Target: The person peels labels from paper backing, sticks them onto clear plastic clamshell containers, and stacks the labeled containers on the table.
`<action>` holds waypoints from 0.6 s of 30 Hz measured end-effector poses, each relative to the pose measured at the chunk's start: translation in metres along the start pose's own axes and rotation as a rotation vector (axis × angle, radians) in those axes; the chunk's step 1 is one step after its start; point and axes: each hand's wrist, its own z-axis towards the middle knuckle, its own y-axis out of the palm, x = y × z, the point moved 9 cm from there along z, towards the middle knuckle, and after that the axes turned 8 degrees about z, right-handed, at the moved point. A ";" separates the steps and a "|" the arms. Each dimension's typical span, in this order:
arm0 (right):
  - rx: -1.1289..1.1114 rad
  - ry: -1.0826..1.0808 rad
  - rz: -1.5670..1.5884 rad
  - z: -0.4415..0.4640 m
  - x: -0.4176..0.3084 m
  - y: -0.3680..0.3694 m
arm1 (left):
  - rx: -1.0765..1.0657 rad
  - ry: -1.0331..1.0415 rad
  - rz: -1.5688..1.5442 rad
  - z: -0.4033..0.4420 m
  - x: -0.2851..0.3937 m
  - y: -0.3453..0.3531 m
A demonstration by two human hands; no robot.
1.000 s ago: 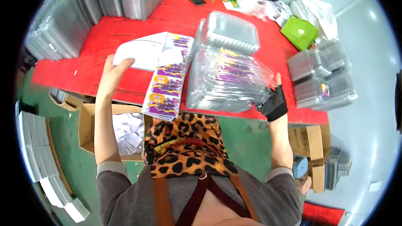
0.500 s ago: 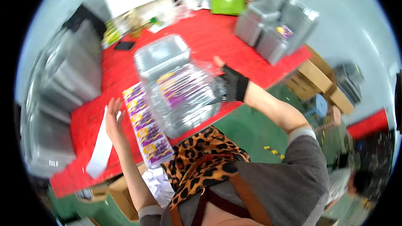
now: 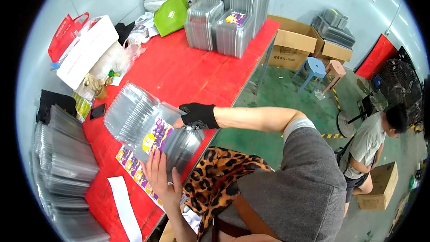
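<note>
A stack of clear plastic clamshell containers (image 3: pixel 130 110) lies on the red table in front of me. On the top one is a purple-and-yellow grape label (image 3: pixel 157 135). My left hand (image 3: pixel 162 177) is bare, its fingers stretched out and lying on the label's lower edge. My right hand (image 3: pixel 197 116), in a black fingerless glove, grips the containers' right side; some of its fingers are hidden. A sheet of grape stickers (image 3: pixel 130 165) lies partly under the containers and my left forearm. To its left is a white paper strip (image 3: pixel 124 208).
Tall stacks of clear containers stand at left (image 3: pixel 67 161) and far right (image 3: pixel 206 24), one with a labelled lid. A phone (image 3: pixel 97 111), a green bag (image 3: pixel 171 15) and a white box (image 3: pixel 87 54) are at the back. Stools (image 3: pixel 315 67), cartons (image 3: pixel 291 40) and a bending person (image 3: pixel 365 148) are beyond.
My left hand has moved from beside the sticker sheet onto the labelled container. My right hand stays at the containers' side. The view has swung to the right, and the blur has gone.
</note>
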 end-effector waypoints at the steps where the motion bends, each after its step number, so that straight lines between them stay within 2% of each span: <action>1: 0.015 -0.032 -0.005 -0.002 0.001 -0.002 | 0.015 -0.001 0.012 -0.002 0.001 0.002; 5: -0.043 -0.276 -0.053 -0.023 -0.019 0.010 | 0.111 -0.007 0.097 -0.013 0.000 0.011; 7: -0.164 -0.362 -0.028 -0.038 -0.035 0.027 | 0.151 0.020 0.185 -0.027 -0.007 0.019; 10: -0.280 -0.524 0.014 -0.044 -0.044 0.038 | 0.332 0.051 0.171 -0.044 -0.001 0.003; 11: -0.324 -0.535 0.082 -0.050 -0.050 0.041 | 0.345 -0.097 0.158 -0.041 -0.004 -0.011; 14: -0.452 -0.555 0.180 -0.058 -0.064 0.038 | 0.682 -0.425 -0.254 -0.021 -0.025 -0.047; 15: -0.484 -0.571 0.179 -0.060 -0.066 0.038 | 0.633 -0.498 -0.336 -0.019 -0.030 -0.048; 16: -0.515 -0.585 0.179 -0.064 -0.068 0.038 | 0.448 -0.804 -0.692 -0.029 -0.053 -0.027; 18: -0.445 -0.578 0.143 -0.070 -0.072 0.034 | 0.393 -0.537 -1.344 -0.030 -0.061 0.001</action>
